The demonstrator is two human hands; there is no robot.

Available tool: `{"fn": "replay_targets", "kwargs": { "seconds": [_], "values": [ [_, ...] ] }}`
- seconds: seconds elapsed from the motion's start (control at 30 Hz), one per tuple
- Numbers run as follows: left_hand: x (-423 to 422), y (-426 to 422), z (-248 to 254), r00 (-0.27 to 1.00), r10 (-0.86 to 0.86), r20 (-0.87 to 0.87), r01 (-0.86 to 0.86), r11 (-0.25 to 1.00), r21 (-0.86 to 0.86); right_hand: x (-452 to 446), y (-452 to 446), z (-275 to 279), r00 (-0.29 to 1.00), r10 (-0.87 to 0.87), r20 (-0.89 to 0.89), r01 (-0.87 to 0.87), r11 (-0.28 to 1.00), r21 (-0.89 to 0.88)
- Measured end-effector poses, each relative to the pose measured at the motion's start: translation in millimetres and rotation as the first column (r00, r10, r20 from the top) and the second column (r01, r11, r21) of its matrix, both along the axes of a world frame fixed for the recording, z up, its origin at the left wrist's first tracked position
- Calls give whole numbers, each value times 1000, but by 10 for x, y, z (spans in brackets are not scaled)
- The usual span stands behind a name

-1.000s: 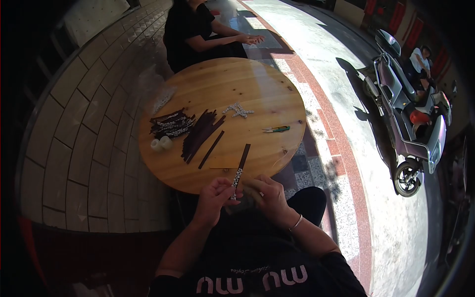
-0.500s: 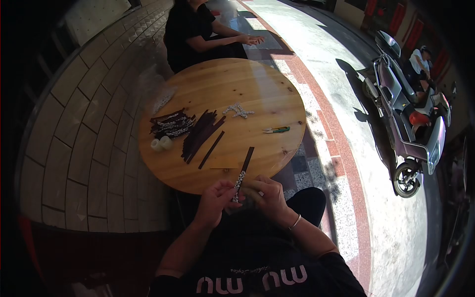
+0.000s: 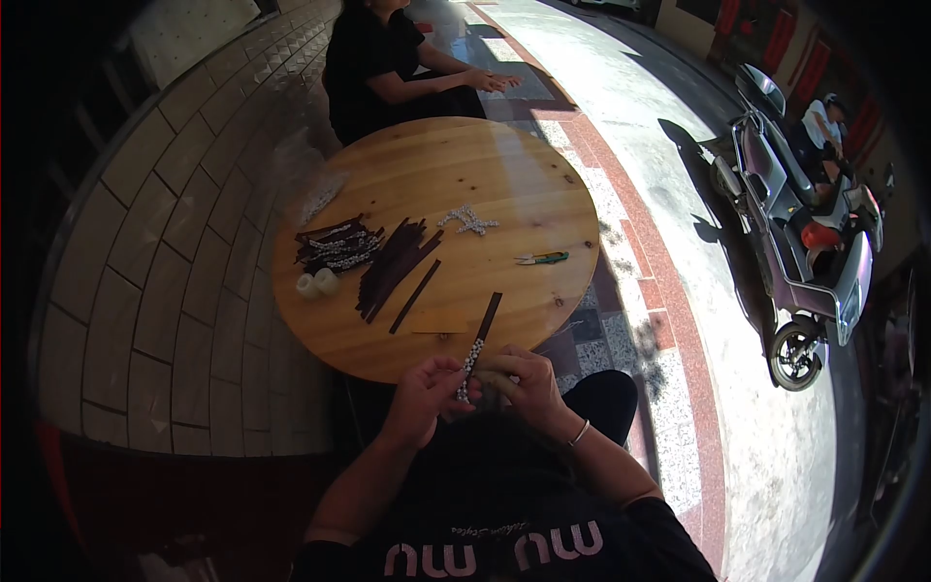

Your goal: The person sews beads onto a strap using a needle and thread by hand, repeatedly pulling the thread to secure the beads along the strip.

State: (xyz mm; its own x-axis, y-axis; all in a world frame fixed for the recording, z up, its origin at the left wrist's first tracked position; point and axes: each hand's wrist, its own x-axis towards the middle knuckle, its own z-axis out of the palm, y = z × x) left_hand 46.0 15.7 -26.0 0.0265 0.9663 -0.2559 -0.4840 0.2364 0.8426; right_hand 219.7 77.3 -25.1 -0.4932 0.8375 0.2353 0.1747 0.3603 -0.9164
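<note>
A dark strip (image 3: 493,312) with small white beads along its lower part stands upright-tilted at the table's near edge. My left hand (image 3: 423,396) pinches its beaded end between thumb and fingers. Close on the other side, my right hand (image 3: 531,384) has its fingers curled together beside the beads; whatever lies between its fingertips is too small to make out. On the round wooden table (image 3: 524,194), a single dark strip (image 3: 415,296) lies nearest, left of the held one.
A pile of dark strips (image 3: 393,267), beaded strips (image 3: 339,244), white thread spools (image 3: 316,283), a clump of white beads (image 3: 469,220) and green-handled snips (image 3: 541,258) lie on the table. A person (image 3: 388,73) sits across. A scooter (image 3: 800,223) stands at right.
The beaded strip has shifted slightly to the right at its top. My right hand's fingers have moved a little; my left hand keeps its pinch.
</note>
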Motion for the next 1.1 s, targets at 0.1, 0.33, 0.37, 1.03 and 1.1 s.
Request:
{"fn": "replay_targets", "kwargs": {
  "seconds": [0.1, 0.33, 0.37, 1.03, 1.1],
  "values": [
    [3, -8, 4, 1000, 2, 5, -2, 1000, 1, 7, 3, 23, 1000, 19, -23, -20, 999, -30],
    [13, -28, -48, 1000, 5, -31, -5, 1000, 9, -7, -18, -51, 998, 33, -49, -40, 990, -136],
    [17, -30, -49, 1000, 1, -25, -1, 1000, 3, -11, -20, -51, 999, 30, -42, -35, 992, -124],
    [29, -43, -62, 997, 44, -56, -47, 998, -48, -21, -104, -154, 994, -82, 66, 72, 988, 140],
    [35, -41, -65, 997, 51, -51, -54, 998, -44, -11, -109, -156, 995, -83, 64, 73, 988, 137]
  ]
}}
